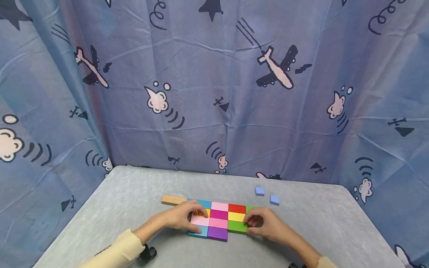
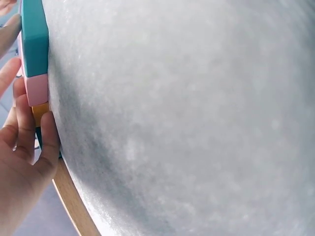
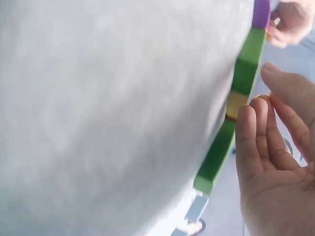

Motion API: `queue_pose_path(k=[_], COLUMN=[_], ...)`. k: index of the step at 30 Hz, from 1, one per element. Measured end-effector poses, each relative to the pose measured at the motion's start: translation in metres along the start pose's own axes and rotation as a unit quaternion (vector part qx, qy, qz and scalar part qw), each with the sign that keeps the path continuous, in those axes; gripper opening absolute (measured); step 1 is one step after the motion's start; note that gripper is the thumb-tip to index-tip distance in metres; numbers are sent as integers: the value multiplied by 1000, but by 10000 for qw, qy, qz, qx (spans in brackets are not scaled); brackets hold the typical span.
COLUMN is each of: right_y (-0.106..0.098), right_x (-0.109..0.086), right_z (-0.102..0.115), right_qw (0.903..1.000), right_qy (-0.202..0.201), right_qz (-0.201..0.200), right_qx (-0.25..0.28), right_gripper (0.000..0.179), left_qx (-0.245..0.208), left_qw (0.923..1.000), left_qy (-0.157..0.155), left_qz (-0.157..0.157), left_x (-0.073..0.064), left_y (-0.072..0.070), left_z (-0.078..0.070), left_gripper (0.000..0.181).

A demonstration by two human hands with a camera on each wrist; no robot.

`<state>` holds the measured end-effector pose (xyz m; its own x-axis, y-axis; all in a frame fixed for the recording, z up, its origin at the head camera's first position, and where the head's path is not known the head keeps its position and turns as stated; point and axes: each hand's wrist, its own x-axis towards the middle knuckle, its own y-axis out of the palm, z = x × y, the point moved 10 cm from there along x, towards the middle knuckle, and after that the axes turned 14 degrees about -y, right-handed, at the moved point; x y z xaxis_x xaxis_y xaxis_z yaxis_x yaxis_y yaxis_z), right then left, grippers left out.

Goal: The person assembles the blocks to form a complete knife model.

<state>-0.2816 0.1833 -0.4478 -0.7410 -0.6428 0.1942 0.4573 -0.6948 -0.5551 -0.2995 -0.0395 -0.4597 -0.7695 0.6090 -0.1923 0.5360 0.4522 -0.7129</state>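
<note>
Flat coloured blocks lie edge to edge on the table, among them a purple block, a magenta block, a red block and a yellow block. My left hand rests at the left side, its thumb on the front teal block and its fingers about the light pink block and orange block. At the right side, my right hand has bent fingers beside the yellow block and its thumb near the front green block. No block is lifted.
A natural wood block lies at the back left, close against the coloured blocks. Two small light blue blocks lie apart at the back right. A patterned blue curtain hangs behind the pale grey table.
</note>
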Motion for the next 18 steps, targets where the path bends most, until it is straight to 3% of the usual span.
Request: queue_pose_path(k=[7, 18], right_y=[-35, -108], right_x=[-8, -31], right_z=[-9, -43], right_qw=[9993, 9920], right_qy=[-107, -10], right_qz=[-292, -1058], right_qx=[-215, -695], right_gripper=[23, 27], left_qx=[6, 37], left_qw=[10000, 10000], left_qy=[56, 25], left_qz=[-13, 32], left_x=[0, 0], left_y=[0, -1], left_z=[-1, -3], left_gripper=[37, 37])
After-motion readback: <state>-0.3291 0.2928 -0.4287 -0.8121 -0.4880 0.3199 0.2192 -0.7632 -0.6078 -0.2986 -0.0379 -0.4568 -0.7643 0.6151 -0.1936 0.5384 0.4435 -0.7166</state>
